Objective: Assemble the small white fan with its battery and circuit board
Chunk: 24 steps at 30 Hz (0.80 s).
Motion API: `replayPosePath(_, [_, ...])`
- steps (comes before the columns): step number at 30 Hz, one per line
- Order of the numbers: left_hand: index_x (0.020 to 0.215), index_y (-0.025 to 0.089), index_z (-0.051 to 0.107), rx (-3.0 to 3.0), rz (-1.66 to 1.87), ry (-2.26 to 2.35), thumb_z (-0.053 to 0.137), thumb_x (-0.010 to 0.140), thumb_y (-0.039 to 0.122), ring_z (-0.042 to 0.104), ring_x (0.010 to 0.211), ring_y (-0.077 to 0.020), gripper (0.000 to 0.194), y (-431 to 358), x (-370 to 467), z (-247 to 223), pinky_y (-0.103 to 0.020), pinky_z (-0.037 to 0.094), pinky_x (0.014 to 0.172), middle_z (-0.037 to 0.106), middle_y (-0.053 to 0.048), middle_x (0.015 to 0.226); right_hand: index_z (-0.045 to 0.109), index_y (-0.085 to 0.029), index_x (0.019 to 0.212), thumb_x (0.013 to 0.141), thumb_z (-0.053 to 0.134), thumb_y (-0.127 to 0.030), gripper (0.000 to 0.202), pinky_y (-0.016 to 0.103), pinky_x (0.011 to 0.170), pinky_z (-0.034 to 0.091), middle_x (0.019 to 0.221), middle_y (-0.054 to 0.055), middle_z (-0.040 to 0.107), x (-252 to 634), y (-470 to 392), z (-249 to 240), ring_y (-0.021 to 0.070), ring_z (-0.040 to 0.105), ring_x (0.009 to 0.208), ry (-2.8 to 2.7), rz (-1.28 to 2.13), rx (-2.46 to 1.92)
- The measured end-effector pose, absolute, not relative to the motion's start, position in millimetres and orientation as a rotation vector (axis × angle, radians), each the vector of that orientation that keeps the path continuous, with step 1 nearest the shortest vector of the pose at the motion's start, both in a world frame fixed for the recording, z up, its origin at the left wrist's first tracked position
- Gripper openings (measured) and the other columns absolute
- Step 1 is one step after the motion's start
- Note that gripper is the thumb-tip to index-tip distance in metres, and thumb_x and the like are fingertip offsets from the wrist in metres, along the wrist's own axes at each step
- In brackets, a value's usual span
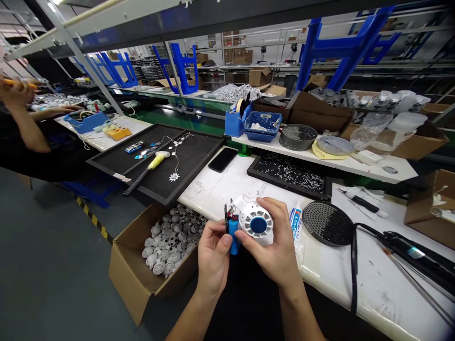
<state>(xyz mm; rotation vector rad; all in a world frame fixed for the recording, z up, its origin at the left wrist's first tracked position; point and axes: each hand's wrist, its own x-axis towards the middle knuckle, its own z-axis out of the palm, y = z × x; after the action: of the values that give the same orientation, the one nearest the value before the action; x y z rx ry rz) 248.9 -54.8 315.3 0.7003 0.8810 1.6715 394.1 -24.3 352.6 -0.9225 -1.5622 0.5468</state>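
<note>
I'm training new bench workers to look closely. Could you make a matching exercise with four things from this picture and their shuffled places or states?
Things
1. Round white slotted plastic housing
2. Slim blue cylinder
3. Black rectangular phone
4. Brown cardboard box at lower left

Places or states
A. Lying on the white tabletop
B. In the left hand
C. Filled with small rounded whitish pieces
D. In the right hand

Pairs: 1-D, 2-B, 3-A, 4-C

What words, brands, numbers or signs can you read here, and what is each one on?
"K-704", as best it reads: white-and-blue plastic tube; its other lettering is too small.
Unreadable: white label on the blue plastic tray.
Unreadable: marks on the yellow paper under the round grey lid.
Unreadable: pale label on the long black tool.
No readable text: white round plastic housing, shiny blue cylinder.
</note>
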Motion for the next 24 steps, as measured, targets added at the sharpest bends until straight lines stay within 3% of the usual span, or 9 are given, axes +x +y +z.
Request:
replayPosePath(4, [0.097, 0.021, 0.063, 0.732, 1.670, 0.936, 0.090, 0.085, 0.041, 0.071, 0.107, -0.0208, 0.035, -55.5, 248.0, 316.1, -0.032, 0.058, 0.095, 0.073, -0.006, 0.115, 0.055, -0.036, 0.147, 0.088, 0.088, -0.034, 0.068, 0.045, 0.116, 0.049, 0.144, 0.005, 0.057, 393.9, -24.6, 346.6, 0.0278, 0.059, 0.133, -1.429, 0.790, -0.913])
replayPosePath(9, [0.110, 0.024, 0.064, 0.809, 1.744, 0.911, 0.091, 0.085, 0.035, 0.072, 0.102, -0.0183, 0.039, -52.0, 252.7, 321.5, -0.025, 0.057, 0.085, 0.075, -0.005, 0.113, 0.054, -0.030, 0.148, 0.096, 0.074, -0.047, 0.058, 0.048, 0.109, 0.055, 0.139, 0.008, 0.066, 387.2, -22.2, 342.8, 0.0306, 0.067, 0.125, -1.105, 1.229, -0.779])
replayPosePath(12, [0.118, 0.026, 0.063, 0.943, 1.804, 0.856, 0.088, 0.088, 0.029, 0.072, 0.111, -0.0193, 0.039, -50.4, 263.8, 326.2, -0.030, 0.058, 0.096, 0.075, -0.005, 0.122, 0.056, -0.027, 0.144, 0.094, 0.067, -0.049, 0.055, 0.049, 0.098, 0.060, 0.134, 0.010, 0.071, 379.5, -24.0, 350.3, 0.0312, 0.073, 0.112, -0.829, 1.414, -0.598])
replayPosePath(15, [0.132, 0.028, 0.060, 1.098, 1.825, 0.878, 0.084, 0.092, 0.021, 0.069, 0.128, -0.0231, 0.047, -51.5, 280.0, 325.7, -0.037, 0.054, 0.112, 0.073, -0.008, 0.136, 0.060, -0.026, 0.138, 0.083, 0.074, -0.040, 0.058, 0.042, 0.087, 0.063, 0.131, 0.011, 0.072, 376.6, -28.7, 361.2, 0.0278, 0.076, 0.102, -0.653, 1.300, -0.551])
replayPosePath(19, [0.143, 0.030, 0.056, 1.319, 1.780, 0.831, 0.081, 0.093, 0.014, 0.067, 0.135, -0.0300, 0.058, -53.4, 304.4, 317.3, -0.047, 0.053, 0.116, 0.068, -0.011, 0.143, 0.064, -0.024, 0.126, 0.080, 0.080, -0.040, 0.052, 0.028, 0.066, 0.059, 0.120, 0.009, 0.075, 383.6, -31.2, 371.6, 0.0200, 0.075, 0.081, -0.622, 0.952, -0.689])
replayPosePath(22, [0.136, 0.030, 0.061, 1.326, 1.769, 0.707, 0.088, 0.086, 0.017, 0.069, 0.128, -0.0276, 0.059, -51.1, 322.1, 314.9, -0.041, 0.059, 0.108, 0.062, -0.009, 0.142, 0.063, -0.024, 0.124, 0.081, 0.084, -0.039, 0.050, 0.029, 0.059, 0.058, 0.111, 0.007, 0.076, 394.9, -30.6, 377.8, 0.0177, 0.071, 0.067, -0.656, 0.672, -0.826])
replayPosePath(24, [0.126, 0.029, 0.064, 1.194, 1.688, 0.600, 0.093, 0.080, 0.021, 0.070, 0.116, -0.0217, 0.055, -47.4, 331.5, 317.6, -0.032, 0.062, 0.096, 0.058, -0.006, 0.138, 0.063, -0.023, 0.123, 0.079, 0.086, -0.035, 0.051, 0.032, 0.061, 0.060, 0.108, 0.007, 0.075, 406.1, -31.6, 381.6, 0.0202, 0.072, 0.072, -0.668, 0.483, -0.900])
